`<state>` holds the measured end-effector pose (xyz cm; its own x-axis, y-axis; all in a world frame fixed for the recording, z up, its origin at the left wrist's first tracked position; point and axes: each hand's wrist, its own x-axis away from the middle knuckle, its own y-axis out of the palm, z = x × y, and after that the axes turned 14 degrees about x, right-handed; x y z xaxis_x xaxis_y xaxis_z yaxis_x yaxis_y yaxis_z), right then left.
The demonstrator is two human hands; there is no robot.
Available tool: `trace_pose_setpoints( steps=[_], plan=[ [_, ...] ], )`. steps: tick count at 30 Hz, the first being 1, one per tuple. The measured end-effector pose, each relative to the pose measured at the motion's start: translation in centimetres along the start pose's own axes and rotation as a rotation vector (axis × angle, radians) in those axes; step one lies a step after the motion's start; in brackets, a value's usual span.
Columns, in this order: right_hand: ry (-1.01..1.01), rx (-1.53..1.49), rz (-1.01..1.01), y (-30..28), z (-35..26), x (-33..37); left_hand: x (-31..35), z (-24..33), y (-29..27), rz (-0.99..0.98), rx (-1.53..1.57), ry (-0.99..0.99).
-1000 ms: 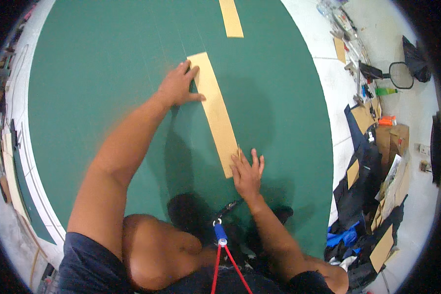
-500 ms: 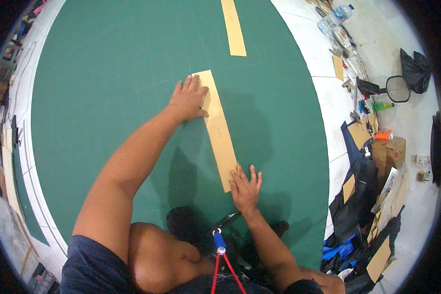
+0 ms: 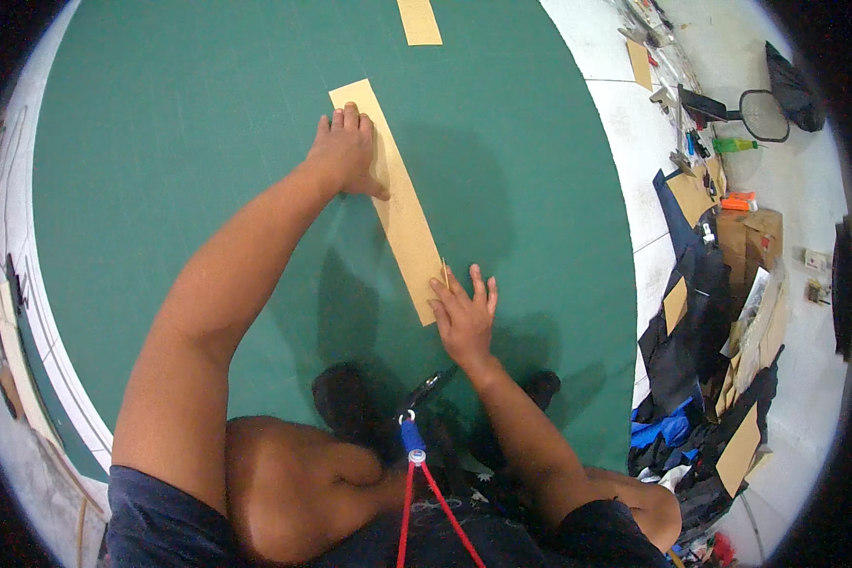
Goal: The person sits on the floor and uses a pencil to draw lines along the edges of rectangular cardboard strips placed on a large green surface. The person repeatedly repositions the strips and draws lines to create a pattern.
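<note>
A long, narrow tan cardboard strip (image 3: 404, 210) lies aslant on a wide green cloth (image 3: 189, 142). My left hand (image 3: 344, 150) rests open near the strip's far end, fingers on its surface and thumb stretched along its left side. At the near end is my right hand (image 3: 464, 317), beside the strip's right edge. A thin tan stick (image 3: 446, 273) stands up between its thumb and forefinger; its exact kind is too small to make out. The other fingers of that hand are spread. A second tan strip (image 3: 420, 21) lies farther off, cut by the picture's top edge.
Along the right side are dark fabric pieces (image 3: 677, 355), a cardboard box (image 3: 750, 237), a green bottle (image 3: 735, 145) and a racket-shaped thing (image 3: 764, 115). Red cords (image 3: 410, 506) with a blue toggle hang in front of me. White tiles (image 3: 601, 52) border the cloth.
The view has shifted, so the cloth and strips sit higher in the picture. My left fingertips lie a little farther onto the strip. The right hand keeps its place at the near end.
</note>
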<state>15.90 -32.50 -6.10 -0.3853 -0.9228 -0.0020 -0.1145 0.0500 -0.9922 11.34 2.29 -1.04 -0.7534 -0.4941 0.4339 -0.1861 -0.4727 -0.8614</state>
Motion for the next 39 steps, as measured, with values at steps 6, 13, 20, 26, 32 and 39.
trace_pose_setpoints(
  steps=[6,13,20,26,32,39],
  plan=[
    [0.159,-0.272,0.060,-1.1,0.4,-1.5,0.2,0.0,-0.3,0.007,0.062,-0.029],
    [0.280,-0.758,0.186,-1.3,2.6,-14.7,-0.6,0.3,0.3,-0.010,0.064,-0.076],
    [0.169,-0.711,0.048,-1.6,-0.1,-27.1,-0.7,1.1,0.0,-0.051,-0.003,-0.105],
    [0.046,-0.622,0.127,-0.8,-1.8,-33.6,-0.8,1.1,0.1,-0.018,-0.036,-0.077],
    [-0.094,-0.482,0.174,0.5,-1.7,-36.2,-1.2,1.5,0.0,-0.029,-0.047,-0.086],
    [-0.139,-0.368,0.114,-0.3,-2.3,-36.1,-0.9,1.3,-0.2,-0.037,-0.065,-0.091]
  ],
)
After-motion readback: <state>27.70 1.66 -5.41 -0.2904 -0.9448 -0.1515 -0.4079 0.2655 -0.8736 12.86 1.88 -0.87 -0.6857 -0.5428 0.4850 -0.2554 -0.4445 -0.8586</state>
